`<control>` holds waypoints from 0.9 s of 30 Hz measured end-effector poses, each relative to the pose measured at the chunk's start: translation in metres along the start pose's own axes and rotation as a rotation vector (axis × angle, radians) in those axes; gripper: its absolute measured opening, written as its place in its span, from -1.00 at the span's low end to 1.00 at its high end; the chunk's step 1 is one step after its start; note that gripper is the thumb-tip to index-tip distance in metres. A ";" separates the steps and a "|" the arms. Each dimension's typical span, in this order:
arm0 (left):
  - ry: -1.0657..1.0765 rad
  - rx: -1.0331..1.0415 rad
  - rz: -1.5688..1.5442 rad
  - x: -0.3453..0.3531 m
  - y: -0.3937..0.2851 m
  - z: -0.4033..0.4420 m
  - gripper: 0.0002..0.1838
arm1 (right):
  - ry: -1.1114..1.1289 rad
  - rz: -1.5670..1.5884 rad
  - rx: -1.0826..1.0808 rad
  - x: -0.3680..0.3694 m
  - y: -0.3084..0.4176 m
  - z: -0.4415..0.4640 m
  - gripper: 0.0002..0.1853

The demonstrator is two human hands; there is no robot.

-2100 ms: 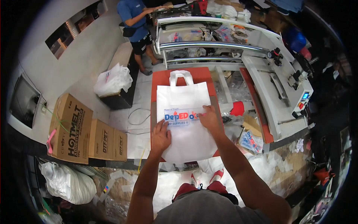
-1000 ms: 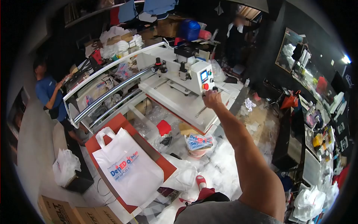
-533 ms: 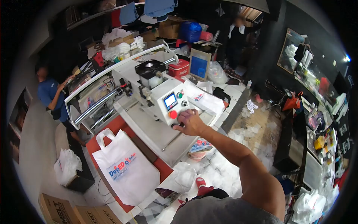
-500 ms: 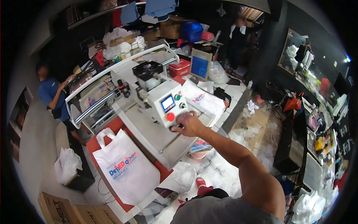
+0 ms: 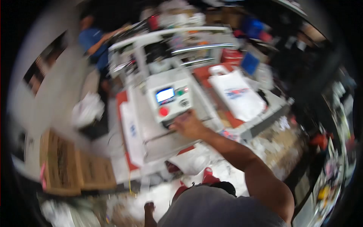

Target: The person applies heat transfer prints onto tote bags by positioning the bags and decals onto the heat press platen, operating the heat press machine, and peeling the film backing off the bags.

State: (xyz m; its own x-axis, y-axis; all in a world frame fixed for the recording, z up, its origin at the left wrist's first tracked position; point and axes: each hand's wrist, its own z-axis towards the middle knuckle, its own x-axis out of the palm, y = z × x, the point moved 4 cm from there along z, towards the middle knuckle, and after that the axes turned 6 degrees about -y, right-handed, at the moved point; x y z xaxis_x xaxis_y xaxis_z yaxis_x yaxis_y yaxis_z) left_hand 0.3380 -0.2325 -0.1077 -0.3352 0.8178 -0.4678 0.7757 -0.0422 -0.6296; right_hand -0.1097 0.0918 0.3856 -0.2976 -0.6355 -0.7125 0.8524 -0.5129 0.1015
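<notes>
Right hand grips dark handle below control box; left hand state indeterminate; white bags flank the box, so steady, level guidance should avoid creasing.

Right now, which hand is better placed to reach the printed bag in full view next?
Probably the right hand: it is at the control box, nearer the printed bag, though it may have to let go first; the left hand is low beside the body.
</notes>
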 end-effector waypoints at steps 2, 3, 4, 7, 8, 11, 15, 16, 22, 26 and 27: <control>0.067 -0.063 0.056 -0.007 -0.003 -0.022 -0.76 | -0.010 0.011 0.037 0.018 0.012 0.009 -0.74; 0.071 -0.069 0.143 -0.003 0.002 -0.026 -0.77 | -0.014 0.022 0.040 0.015 0.014 0.012 -0.73; 0.055 -0.125 0.104 0.001 0.007 -0.039 -0.78 | 0.118 0.040 0.115 0.010 0.019 0.016 -0.75; -0.024 -0.273 -0.001 0.003 0.005 -0.075 -0.79 | 0.065 0.104 0.079 0.013 0.030 0.020 -0.77; -0.028 -0.279 -0.015 0.006 0.017 -0.076 -0.79 | 0.102 0.113 0.098 0.012 0.032 0.018 -0.75; 0.027 -0.313 0.040 0.016 0.030 -0.082 -0.79 | 0.014 0.198 0.144 -0.015 0.040 0.010 -0.72; 0.004 -0.323 -0.020 0.012 0.040 -0.090 -0.81 | -0.026 0.223 0.201 -0.076 0.049 -0.036 -0.70; -0.040 -0.320 -0.122 0.012 0.038 -0.095 -0.81 | -0.003 0.198 0.237 -0.091 0.041 -0.062 -0.72; 0.246 0.244 0.740 0.044 0.036 -0.089 -0.85 | 0.145 0.036 0.468 -0.109 -0.051 -0.413 -0.89; 0.280 0.894 1.311 0.098 -0.005 -0.118 -0.79 | 0.903 -0.202 1.053 -0.161 -0.028 -0.724 -0.69; 0.106 1.098 1.201 0.114 0.002 -0.116 -0.79 | 0.810 -0.179 1.190 -0.197 0.007 -0.769 -0.68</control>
State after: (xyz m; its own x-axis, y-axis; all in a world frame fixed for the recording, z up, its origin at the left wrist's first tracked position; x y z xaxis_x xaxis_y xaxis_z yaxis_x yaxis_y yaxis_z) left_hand 0.3628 -0.0730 -0.0903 0.2190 0.0464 -0.9746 -0.1989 -0.9758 -0.0912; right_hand 0.2855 0.6565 -0.0072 0.3043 -0.2252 -0.9256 -0.1446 -0.9713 0.1888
